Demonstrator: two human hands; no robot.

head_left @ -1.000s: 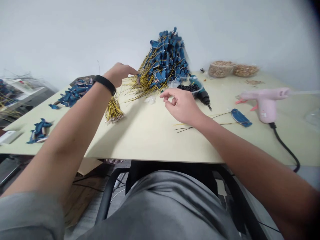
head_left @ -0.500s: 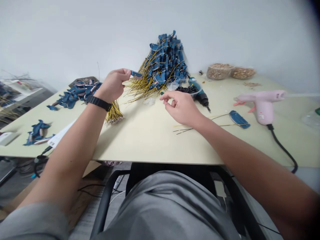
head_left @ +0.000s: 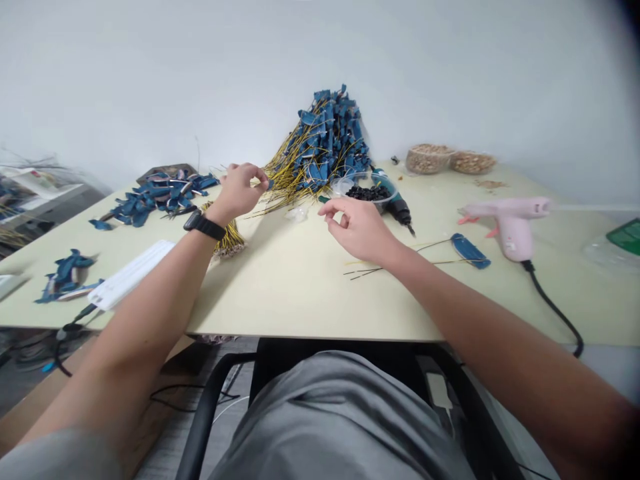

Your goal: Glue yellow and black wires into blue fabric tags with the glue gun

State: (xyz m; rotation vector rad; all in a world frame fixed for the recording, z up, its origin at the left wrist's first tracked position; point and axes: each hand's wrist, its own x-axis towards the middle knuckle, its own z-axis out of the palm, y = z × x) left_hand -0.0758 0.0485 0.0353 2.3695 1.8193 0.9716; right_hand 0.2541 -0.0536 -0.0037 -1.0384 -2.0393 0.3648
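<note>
My left hand (head_left: pixel 243 191), with a black watch strap (head_left: pixel 205 225) on the wrist, is closed on a small blue piece (head_left: pixel 271 185), mostly hidden by the fingers. To its right, my right hand (head_left: pixel 356 223) has thumb and forefinger curled toward each other, with a small dark green piece (head_left: pixel 324 199) at the fingertips. Behind both hands rises a heap of blue pieces (head_left: pixel 327 137) on yellow wires (head_left: pixel 285 173). A clear bowl of small black parts (head_left: pixel 370 193) stands just beyond my right hand. Below my left wrist stands a bundle of yellow wires (head_left: pixel 230 241).
Right of my hands lie a wired blue piece (head_left: pixel 470 251) and a pink glue gun (head_left: pixel 515 223). A drill (head_left: pixel 399 208) lies by the bowl. Loose blue pieces (head_left: pixel 150 199) and a white power strip (head_left: pixel 131 275) are at left. Tubs of tan bits (head_left: pixel 431 160) stand at the back.
My left hand has come down and slightly right, and the blue piece in it has turned so less of it shows. My right hand stays nearly in place. The view has tilted a little upward.
</note>
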